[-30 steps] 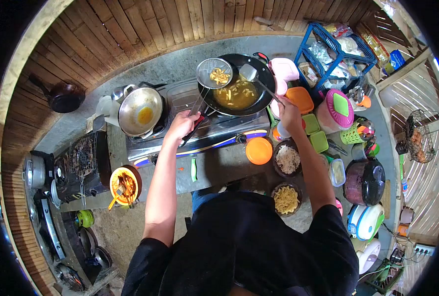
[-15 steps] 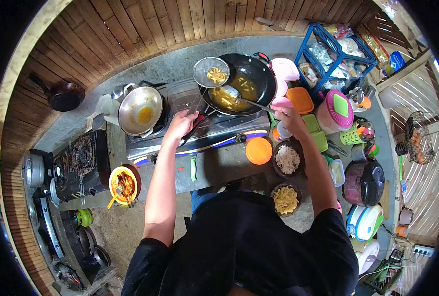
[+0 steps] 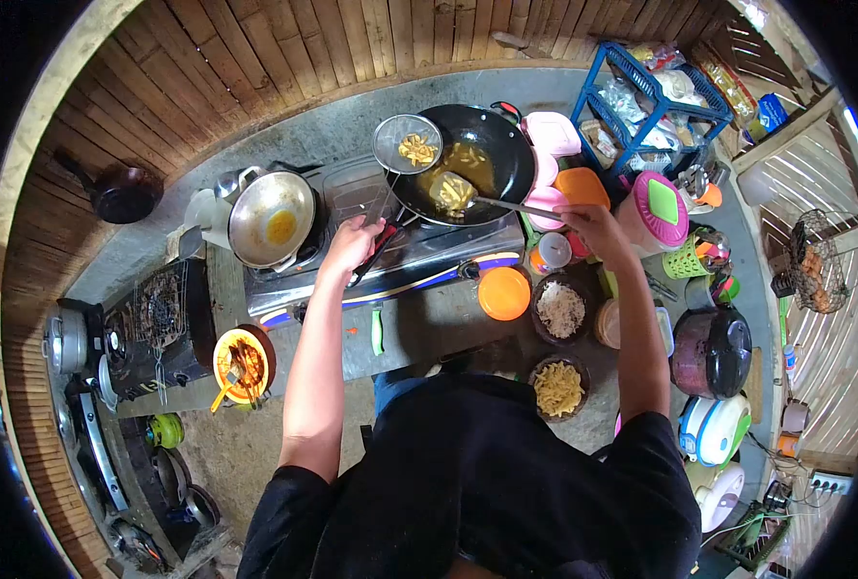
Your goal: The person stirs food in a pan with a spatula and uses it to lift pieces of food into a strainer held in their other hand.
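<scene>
My left hand (image 3: pixel 354 245) is closed round the handle of a wire-mesh strainer (image 3: pixel 407 145), just beside the black wok handle (image 3: pixel 383 253). Light-brown fried pieces (image 3: pixel 416 150) lie in the strainer, which is over the left rim of a black wok (image 3: pixel 511 159). Oil (image 3: pixel 475 166) with more pieces sits inside the wok. In my right hand (image 3: pixel 588 230) is the long handle of a metal ladle (image 3: pixel 451 192); its bowl, holding some yellowish pieces, is over the wok's near side.
Left on the stove (image 3: pixel 419 253) stands a second pan (image 3: pixel 273 198) with a little yellow oil. Bowls of white (image 3: pixel 560 311) and pale yellow food (image 3: pixel 557 388) are near my body, by an orange lid (image 3: pixel 504 293). An orange bowl (image 3: pixel 244 362) holds red sauce. A blue rack (image 3: pixel 632 106) stands back right.
My right hand has moved right and slightly down with the ladle. The ladle's bowl now carries pieces and has turned. My left hand and the strainer are nearly still.
</scene>
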`<act>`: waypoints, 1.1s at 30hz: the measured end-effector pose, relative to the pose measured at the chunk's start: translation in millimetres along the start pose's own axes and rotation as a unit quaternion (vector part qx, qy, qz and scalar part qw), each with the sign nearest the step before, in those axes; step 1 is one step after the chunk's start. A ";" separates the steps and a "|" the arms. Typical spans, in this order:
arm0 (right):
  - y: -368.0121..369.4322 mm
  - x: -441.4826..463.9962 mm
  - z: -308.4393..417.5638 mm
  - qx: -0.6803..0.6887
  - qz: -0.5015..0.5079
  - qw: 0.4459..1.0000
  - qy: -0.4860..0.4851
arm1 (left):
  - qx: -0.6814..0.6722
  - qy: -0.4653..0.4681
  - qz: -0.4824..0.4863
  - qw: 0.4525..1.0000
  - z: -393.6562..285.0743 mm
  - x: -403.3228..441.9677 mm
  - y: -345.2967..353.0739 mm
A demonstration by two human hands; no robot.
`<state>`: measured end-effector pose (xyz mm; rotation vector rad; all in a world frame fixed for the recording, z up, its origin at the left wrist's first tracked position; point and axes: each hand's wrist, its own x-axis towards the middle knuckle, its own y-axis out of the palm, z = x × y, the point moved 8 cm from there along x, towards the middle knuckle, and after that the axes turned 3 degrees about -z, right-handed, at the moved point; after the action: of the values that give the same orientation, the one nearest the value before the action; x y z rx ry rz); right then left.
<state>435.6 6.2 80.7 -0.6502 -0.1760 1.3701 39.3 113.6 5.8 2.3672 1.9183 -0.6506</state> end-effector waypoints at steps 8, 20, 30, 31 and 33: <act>-17.4 11.1 30.5 -0.025 -0.049 0.996 -0.066 | 0.007 -0.014 0.082 0.996 -3.5 -6.8 13.7; 27.1 -14.5 65.8 -0.246 -0.218 0.870 -0.367 | -0.006 -0.017 0.092 0.996 -8.0 -14.4 24.2; 19.0 24.3 13.6 -0.271 -0.273 0.883 -0.269 | -0.027 -0.033 0.058 0.997 -7.1 -11.8 11.2; 21.4 23.5 13.8 -0.268 -0.281 0.869 -0.306 | -0.024 -0.026 0.046 0.998 -6.5 -10.0 9.7; 27.9 35.5 3.1 -0.261 -0.265 0.892 -0.258 | -0.021 -0.020 0.035 0.999 -3.3 -6.2 6.5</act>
<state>418.1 42.3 59.8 -0.5981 -1.1032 0.9257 45.4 107.2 9.4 2.3646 1.8073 -0.6403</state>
